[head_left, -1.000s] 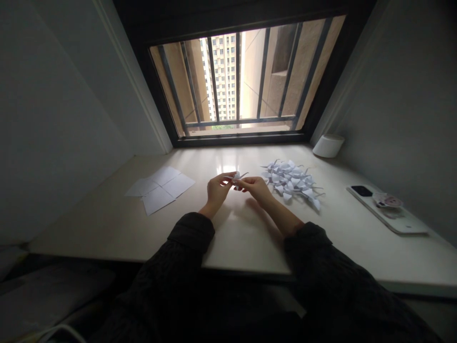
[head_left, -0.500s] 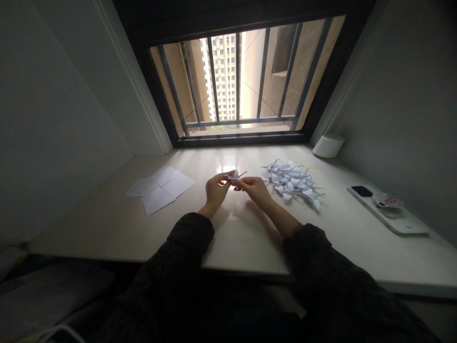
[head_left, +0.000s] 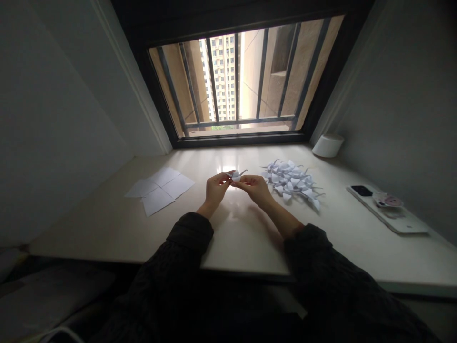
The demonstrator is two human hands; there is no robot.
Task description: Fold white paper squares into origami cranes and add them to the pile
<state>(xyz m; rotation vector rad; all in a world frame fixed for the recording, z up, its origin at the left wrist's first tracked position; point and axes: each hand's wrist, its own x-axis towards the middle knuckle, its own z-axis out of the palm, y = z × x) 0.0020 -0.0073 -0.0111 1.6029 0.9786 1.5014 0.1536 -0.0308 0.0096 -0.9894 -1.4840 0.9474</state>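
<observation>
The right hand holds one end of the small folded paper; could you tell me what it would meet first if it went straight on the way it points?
The right hand points left, so it would likely meet the left hand holding the folded paper; depth is unclear.

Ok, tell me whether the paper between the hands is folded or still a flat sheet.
Folded. The small paper piece is pinched between left hand and right hand, with a thin point sticking out, unlike the flat sheets.
</observation>
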